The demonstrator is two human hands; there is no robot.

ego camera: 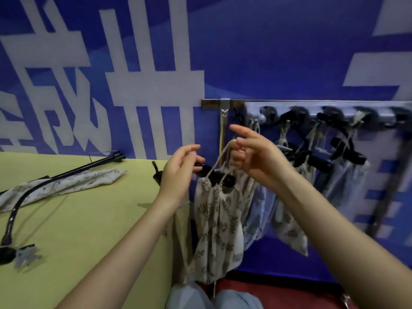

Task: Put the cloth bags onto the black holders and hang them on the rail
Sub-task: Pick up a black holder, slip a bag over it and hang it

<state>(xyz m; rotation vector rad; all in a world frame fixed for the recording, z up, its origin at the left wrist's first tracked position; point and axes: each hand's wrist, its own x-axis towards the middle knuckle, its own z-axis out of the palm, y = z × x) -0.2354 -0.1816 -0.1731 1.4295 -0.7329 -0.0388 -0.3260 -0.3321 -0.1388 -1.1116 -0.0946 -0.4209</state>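
Note:
A beige leaf-print cloth bag [217,228] hangs in front of me from a black holder [224,177]. My left hand [180,169] grips the holder's left end. My right hand [252,152] pinches the bag's drawstring cords [219,160] above the holder, forefinger stretched out. The rail [316,111] on the blue wall at the right carries several black holders [346,150] with cloth bags [289,230] hanging from them. Another printed cloth bag [66,184] lies flat on the green table [89,230] at the left.
A black flexible-neck stand [24,197] curves across the table's left side over the lying bag. A small clip with a bit of fabric [26,255] lies near the left edge. A metal hook [224,117] hangs at the rail's left end. My knees show at the bottom.

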